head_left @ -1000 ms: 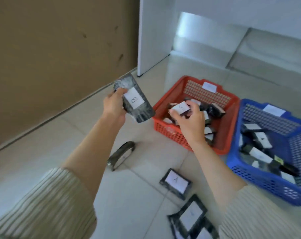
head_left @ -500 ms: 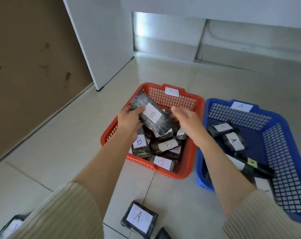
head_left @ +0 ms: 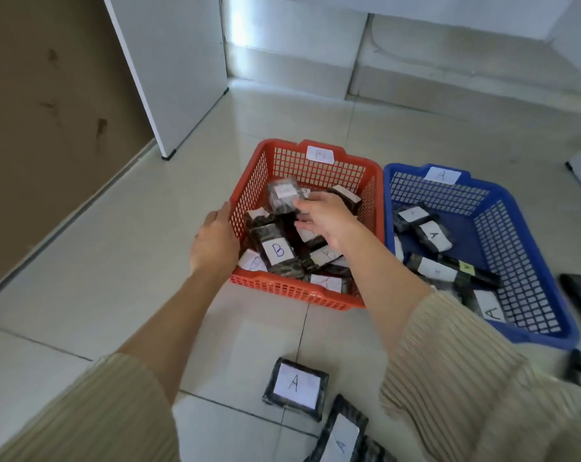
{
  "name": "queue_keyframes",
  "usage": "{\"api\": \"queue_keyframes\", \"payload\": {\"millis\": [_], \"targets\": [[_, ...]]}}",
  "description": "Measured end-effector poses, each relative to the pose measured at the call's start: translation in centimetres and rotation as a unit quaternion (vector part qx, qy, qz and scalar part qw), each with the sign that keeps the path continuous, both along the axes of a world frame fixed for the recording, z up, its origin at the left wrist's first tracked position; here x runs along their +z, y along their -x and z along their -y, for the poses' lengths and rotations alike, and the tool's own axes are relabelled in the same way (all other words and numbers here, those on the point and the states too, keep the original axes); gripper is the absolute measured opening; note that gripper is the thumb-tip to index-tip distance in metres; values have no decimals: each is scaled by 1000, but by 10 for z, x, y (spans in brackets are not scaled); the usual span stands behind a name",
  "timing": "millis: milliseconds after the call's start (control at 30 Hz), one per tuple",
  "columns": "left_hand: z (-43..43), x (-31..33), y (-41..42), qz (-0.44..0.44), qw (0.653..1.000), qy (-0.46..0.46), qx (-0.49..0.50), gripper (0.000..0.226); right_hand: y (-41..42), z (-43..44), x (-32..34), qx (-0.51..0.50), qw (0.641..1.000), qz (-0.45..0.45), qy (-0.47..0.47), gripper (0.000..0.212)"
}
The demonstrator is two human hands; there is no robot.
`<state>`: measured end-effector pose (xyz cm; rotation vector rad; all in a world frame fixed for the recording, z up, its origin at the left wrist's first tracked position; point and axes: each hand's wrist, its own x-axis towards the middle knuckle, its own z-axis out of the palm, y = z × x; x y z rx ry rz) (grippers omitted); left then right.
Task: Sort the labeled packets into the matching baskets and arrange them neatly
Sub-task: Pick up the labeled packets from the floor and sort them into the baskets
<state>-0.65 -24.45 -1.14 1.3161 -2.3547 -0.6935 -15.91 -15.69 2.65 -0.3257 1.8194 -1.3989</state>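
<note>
In red basket (head_left: 372, 181): right hand (head_left: 324, 216) grip loosely pinching dark packet (head_left: 284, 196); left hand (head_left: 214, 243) open, empty, outside wall.

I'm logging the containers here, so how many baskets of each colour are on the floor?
Red basket, tagged B: 1
Blue basket, tagged A: 1
Total: 2 baskets

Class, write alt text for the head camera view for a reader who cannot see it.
A person's right hand reaches into a red plastic basket of black packets labelled B, while the left hand steadies its side. A blue plastic basket labelled A stands beside it.
</note>
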Motion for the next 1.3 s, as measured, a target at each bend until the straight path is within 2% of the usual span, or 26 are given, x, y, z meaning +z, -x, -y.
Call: {"api": "queue_keyframes", "payload": {"millis": [100,267,333,400,467,533,567,600,667,700,733,867,967,1067,1200,1300], "targets": [[3,-10,-11,-101,995,-24,3,42,-16,-25,-1,-6,989,-135,-54,52],[3,-22,-17,-211,972,-96,37,38,-69,-99,-6,6,972,-234,-2,23],[-6,-24,-16,-224,970,-76,59,39,-90,-123,-11,18,963,-269,-2,16],[-26,-26,-18,-194,977,-30,81,40,-107,-144,-14,-3,954,-299,-25,15],[-49,-28,-23,-164,985,40,45,43,-120,-162,-18,-6,948,-314,-56,15],[-73,-28,-29,-128,986,105,-20,44,-128,-179,-27,37,950,-292,-101,23],[-84,-29,-34,-112,984,128,-48,44,-131,-188,-34,87,946,-276,-147,34],[-96,-30,-40,-101,981,147,-74,42,-133,-197,-43,155,927,-270,-210,51],[-119,-31,-54,-84,972,185,-118,38,-140,-212,-58,283,851,-309,-315,85],[-131,-33,-63,-74,967,199,-140,34,-142,-216,-62,308,826,-333,-336,93],[-144,-37,-71,-66,964,201,-162,31,-143,-219,-65,307,822,-345,-333,92],[-197,-51,-114,-119,961,76,-239,24,-135,-227,-70,246,889,-292,-254,62],[-228,-63,-147,-88,970,-24,-224,14,-125,-240,-73,151,940,-233,-197,48],[-246,-69,-159,-45,968,-130,-209,37,-114,-253,-71,44,978,-152,-139,36],[-258,-65,-146,10,961,-168,-218,61,-100,-269,-69,-117,982,-122,-82,33],[-257,-64,-137,48,953,-170,-244,67,-100,-279,-70,-129,975,-163,-78,30]]}}
